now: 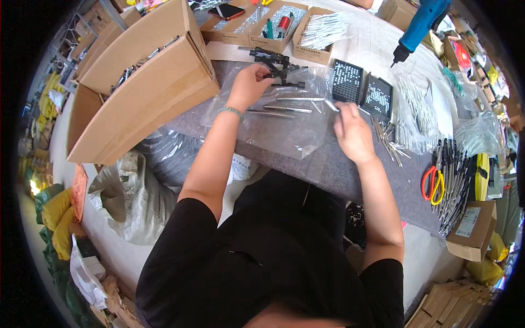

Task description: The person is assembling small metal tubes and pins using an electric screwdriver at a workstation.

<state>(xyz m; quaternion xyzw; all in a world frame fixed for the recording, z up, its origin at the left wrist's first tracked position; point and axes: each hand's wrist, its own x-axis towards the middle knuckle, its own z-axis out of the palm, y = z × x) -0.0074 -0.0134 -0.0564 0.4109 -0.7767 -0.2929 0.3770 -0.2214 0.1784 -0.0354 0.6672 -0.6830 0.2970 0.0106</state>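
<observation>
The left hand (pixel 249 85) is closed around a black metal bracket (pixel 278 68), which stands on a clear plastic sheet (pixel 284 131) at about 12 o'clock from the person. The right hand (pixel 353 131) pinches a thin metal pin (pixel 330 105) between its fingertips. Three steel rods (pixel 287 108) lie on the sheet between the hands. Two black perforated trays (pixel 361 87) stand at 1 o'clock, and the scissors (pixel 433 183) lie at 3 o'clock.

metal rods (pixel 287 109): shiny | plastic sheet (pixel 284 134): clear, glossy | table cover (pixel 355 175): matt grey felt
</observation>
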